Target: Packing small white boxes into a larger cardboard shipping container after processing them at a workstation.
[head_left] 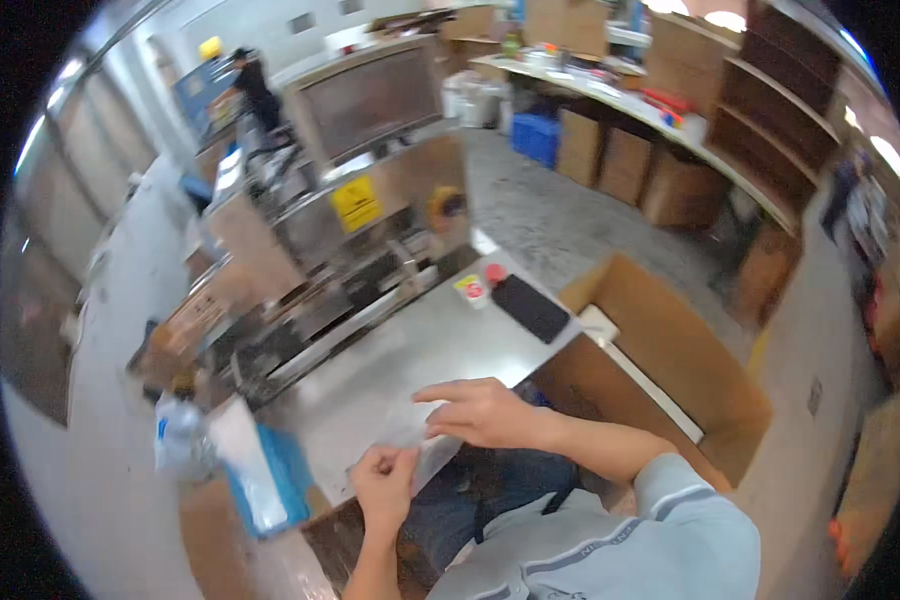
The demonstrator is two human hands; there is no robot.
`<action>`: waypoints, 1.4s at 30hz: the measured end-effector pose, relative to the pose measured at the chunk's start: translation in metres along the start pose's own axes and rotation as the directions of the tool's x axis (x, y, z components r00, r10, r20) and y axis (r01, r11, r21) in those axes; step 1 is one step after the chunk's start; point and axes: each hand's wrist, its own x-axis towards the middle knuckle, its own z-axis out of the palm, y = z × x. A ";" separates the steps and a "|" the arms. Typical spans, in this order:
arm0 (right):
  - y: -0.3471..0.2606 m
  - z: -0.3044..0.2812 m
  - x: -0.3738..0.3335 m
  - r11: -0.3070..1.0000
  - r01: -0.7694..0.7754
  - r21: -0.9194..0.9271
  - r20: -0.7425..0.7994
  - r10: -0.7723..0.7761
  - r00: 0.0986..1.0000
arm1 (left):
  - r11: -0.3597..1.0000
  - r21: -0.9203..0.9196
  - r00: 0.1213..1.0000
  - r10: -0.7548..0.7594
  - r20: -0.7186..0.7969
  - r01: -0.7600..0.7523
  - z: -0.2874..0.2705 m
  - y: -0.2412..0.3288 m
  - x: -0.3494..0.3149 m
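My left hand [383, 485] is over the near edge of a shiny metal worktop [370, 370], its thumb and fingers pinched together on what looks like a thin clear plastic bag [403, 430]. The bag is faint against the metal, so its outline is hard to make out. Reaching in from the right, my right hand [480, 413] is just above the bag, its fingers stretched and apart. Beyond the worktop stands a metal machine [370, 280] with a long bar along its front and a yellow warning label [357, 203].
A black flat pad [530, 308] and a red button [495, 272] are at the worktop's far right corner. To the left is a blue-and-white package [270, 470]. An open cardboard box [670, 350] stands at right. Far back, a person [257, 90] stands by other equipment.
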 end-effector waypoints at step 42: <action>0.065 0.000 -0.040 0.938 -0.173 0.300 0.614 -0.051 0.788 | 0.807 0.564 0.870 -0.144 0.471 -0.172 -0.048 -0.008 0.037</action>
